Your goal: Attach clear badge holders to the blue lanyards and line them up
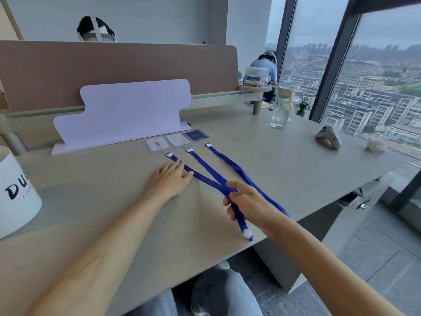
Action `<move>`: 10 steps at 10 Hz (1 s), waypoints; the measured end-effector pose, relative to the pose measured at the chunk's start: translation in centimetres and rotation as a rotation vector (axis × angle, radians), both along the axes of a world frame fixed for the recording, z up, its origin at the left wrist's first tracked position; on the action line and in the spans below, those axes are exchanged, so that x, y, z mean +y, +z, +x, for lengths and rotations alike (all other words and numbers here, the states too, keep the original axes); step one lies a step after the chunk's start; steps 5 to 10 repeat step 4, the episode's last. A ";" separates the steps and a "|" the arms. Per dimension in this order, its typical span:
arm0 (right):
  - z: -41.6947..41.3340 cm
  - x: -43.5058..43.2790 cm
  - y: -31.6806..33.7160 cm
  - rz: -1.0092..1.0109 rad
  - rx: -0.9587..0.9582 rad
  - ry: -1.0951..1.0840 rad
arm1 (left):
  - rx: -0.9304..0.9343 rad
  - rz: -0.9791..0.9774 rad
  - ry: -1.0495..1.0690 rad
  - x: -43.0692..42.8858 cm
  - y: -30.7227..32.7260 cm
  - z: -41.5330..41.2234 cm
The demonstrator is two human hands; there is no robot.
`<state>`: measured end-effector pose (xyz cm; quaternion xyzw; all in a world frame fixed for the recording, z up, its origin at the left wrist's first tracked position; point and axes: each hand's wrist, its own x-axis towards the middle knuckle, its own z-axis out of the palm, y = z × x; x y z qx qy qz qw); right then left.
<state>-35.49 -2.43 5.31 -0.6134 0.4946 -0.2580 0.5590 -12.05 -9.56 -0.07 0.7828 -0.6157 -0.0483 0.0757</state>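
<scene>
Lying flat on the desk (pixel 114 213), the left hand (pixel 169 179) touches a blue lanyard (pixel 205 178) with straight fingers while the right hand (pixel 248 205) pinches it.

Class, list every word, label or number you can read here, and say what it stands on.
"DU": black letters on the white container, the rest out of sight; small print beneath unreadable.
Dark card in rightmost badge holder: white print too small to read.
Label on far tub: blurred.
</scene>
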 end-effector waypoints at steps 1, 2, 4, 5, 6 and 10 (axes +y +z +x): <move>-1.5 1.2 0.4 -0.055 0.112 0.016 | -0.002 0.017 -0.001 0.2 0.3 -0.2; -2.9 1.9 0.2 -0.114 0.223 0.035 | 0.071 -0.004 -0.007 0.9 0.6 -0.6; -4.5 2.9 0.3 -0.392 0.584 0.033 | 0.308 -0.171 -0.060 3.5 -0.2 -1.2; -4.5 2.9 0.3 -0.392 0.584 0.033 | 0.308 -0.171 -0.060 3.5 -0.2 -1.2; -4.5 2.9 0.3 -0.392 0.584 0.033 | 0.308 -0.171 -0.060 3.5 -0.2 -1.2; -4.5 2.9 0.3 -0.392 0.584 0.033 | 0.308 -0.171 -0.060 3.5 -0.2 -1.2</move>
